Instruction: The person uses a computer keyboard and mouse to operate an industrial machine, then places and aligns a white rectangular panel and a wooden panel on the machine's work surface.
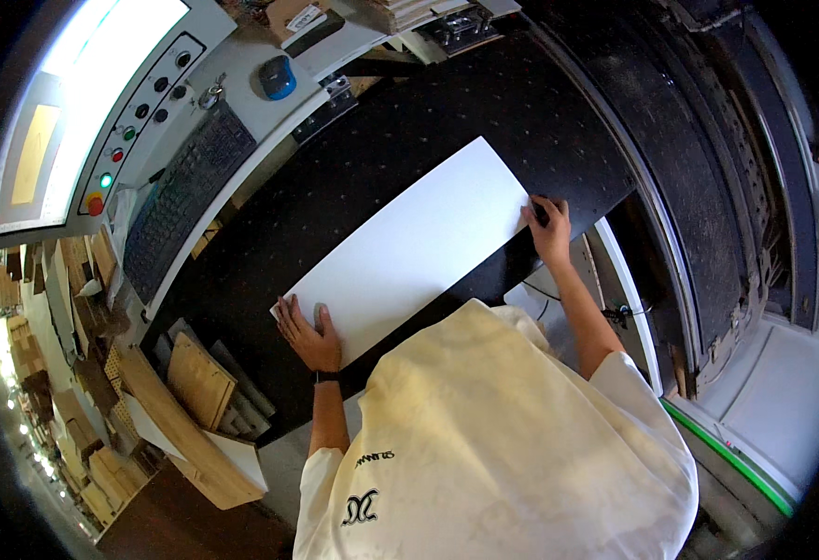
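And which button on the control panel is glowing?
The lower green button, between the two red buttons: it shines brightly; the upper green button looks dull.

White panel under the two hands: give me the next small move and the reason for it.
Probably slide the white panel slightly over the black table, guiding both ends together: the left hand lies spread on its left end, and the right hand is at its right end, so each seems placed to steer it.
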Demonstrator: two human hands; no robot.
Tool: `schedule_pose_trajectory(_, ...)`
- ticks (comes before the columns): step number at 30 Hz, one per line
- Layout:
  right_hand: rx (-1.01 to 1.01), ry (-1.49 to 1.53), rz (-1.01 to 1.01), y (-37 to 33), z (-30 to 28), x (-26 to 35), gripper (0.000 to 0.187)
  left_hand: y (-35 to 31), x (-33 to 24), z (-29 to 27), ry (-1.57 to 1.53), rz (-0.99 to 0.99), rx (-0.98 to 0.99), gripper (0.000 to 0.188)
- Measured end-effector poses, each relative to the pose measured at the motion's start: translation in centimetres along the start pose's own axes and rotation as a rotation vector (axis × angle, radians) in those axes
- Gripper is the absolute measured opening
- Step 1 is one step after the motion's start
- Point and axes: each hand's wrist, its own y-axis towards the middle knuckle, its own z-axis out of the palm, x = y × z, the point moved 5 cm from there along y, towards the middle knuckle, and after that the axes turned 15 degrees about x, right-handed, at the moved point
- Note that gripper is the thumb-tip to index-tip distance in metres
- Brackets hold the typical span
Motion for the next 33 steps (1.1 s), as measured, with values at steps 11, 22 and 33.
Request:
schedule_pose_trajectory(11, -0.062, -0.114, -0.088, 0.0, 0.2, -1.5, 0.031, 0.3, 2.6, -1.8, -0.057, -0.074, 0.029, 0.071)
schedule_pose_trajectory(22, -0.014, 0.057, -0.783, 13.3, 7.3, 34.0, 0.033, -0.8, 5.5, -2.2, -0.098, -0.204, 0.164, 0.076)
schedule_pose_trajectory(33, 0.017, -0.044, -0.874, 19.3, 17.0, 43.6, 0.05, -1.4, 6.4, -3.2, -0.13, -0.146, 0.151, 0.068)
